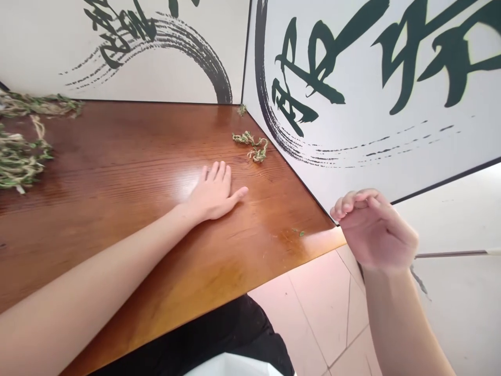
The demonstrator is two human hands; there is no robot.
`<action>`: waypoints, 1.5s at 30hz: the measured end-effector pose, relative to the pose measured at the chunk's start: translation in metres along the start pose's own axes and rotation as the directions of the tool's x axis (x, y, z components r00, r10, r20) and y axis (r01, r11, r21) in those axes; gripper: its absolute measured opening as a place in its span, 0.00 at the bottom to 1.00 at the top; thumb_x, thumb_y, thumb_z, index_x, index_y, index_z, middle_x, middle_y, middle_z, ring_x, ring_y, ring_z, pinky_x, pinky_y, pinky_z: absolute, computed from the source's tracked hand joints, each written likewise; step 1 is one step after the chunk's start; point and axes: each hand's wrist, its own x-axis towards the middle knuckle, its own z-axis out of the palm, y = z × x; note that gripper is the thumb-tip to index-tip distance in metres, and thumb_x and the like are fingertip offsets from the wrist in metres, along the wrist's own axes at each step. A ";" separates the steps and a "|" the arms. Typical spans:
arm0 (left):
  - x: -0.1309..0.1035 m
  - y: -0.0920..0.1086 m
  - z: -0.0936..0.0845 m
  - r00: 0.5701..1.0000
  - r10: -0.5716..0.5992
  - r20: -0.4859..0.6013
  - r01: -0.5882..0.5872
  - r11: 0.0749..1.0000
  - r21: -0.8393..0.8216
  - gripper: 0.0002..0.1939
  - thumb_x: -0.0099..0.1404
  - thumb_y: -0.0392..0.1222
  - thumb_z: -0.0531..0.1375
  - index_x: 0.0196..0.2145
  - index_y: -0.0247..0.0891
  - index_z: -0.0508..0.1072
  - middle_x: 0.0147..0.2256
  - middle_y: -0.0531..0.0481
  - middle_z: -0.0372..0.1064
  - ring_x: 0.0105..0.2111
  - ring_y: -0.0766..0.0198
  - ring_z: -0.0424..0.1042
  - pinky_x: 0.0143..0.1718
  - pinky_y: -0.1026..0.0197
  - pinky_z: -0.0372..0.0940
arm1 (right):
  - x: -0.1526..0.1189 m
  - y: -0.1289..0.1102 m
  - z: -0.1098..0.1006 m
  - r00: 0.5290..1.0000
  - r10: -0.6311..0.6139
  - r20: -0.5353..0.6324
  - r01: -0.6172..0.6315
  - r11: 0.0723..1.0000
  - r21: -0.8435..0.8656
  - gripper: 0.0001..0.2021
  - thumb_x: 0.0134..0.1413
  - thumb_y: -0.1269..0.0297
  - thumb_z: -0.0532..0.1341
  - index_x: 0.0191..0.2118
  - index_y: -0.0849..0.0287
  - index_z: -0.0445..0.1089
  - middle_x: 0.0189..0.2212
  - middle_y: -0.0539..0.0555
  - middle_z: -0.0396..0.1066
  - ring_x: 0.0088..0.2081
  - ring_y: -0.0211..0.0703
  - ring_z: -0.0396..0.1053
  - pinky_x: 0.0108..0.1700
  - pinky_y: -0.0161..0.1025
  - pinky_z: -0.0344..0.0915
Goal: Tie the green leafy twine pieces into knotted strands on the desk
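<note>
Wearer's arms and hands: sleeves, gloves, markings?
Left hand and right hand are both bare: no gloves, and no rings, watch or bands show. The left forearm and right forearm are bare as far as the frame reaches, with no sleeve or cuff in view. No cables or obvious markings on either.

Large dark green brush-style Chinese characters (410,60) stand on the white right-hand wall panel (462,141), slanted and partly cut off by the upper edge. Smaller brushed characters (147,27) stand on the white left-hand wall panel (164,83), also cropped. Neither inscription can be read with certainty.
</note>
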 end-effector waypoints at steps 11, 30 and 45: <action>-0.024 0.174 0.014 0.843 0.493 0.214 -0.384 0.831 -0.403 0.50 0.72 0.67 0.36 0.70 0.15 0.41 0.70 0.28 0.28 0.71 0.45 0.29 0.71 0.47 0.34 | -0.033 -0.003 0.017 0.996 -0.058 -0.065 0.067 0.986 0.153 0.11 0.61 0.62 0.55 0.35 0.55 0.74 0.27 0.55 0.61 0.31 0.41 0.63 0.36 0.41 0.62; -0.073 0.097 0.023 0.794 0.605 0.056 -0.559 0.763 -0.326 0.40 0.74 0.59 0.44 0.71 0.24 0.47 0.71 0.41 0.30 0.72 0.53 0.35 0.72 0.50 0.31 | -0.024 0.044 0.023 0.999 0.046 0.026 -0.047 0.998 0.042 0.11 0.63 0.62 0.55 0.39 0.54 0.76 0.32 0.56 0.68 0.36 0.43 0.66 0.41 0.41 0.63; -0.070 0.026 -0.048 0.982 -0.035 0.187 0.161 -0.373 -0.914 0.47 0.70 0.70 0.35 0.62 0.28 0.68 0.64 0.34 0.58 0.66 0.48 0.57 0.66 0.48 0.56 | 0.064 0.091 0.150 0.974 0.214 -0.074 -0.215 0.977 0.001 0.18 0.59 0.51 0.58 0.51 0.52 0.69 0.61 0.52 0.63 0.65 0.46 0.58 0.66 0.49 0.53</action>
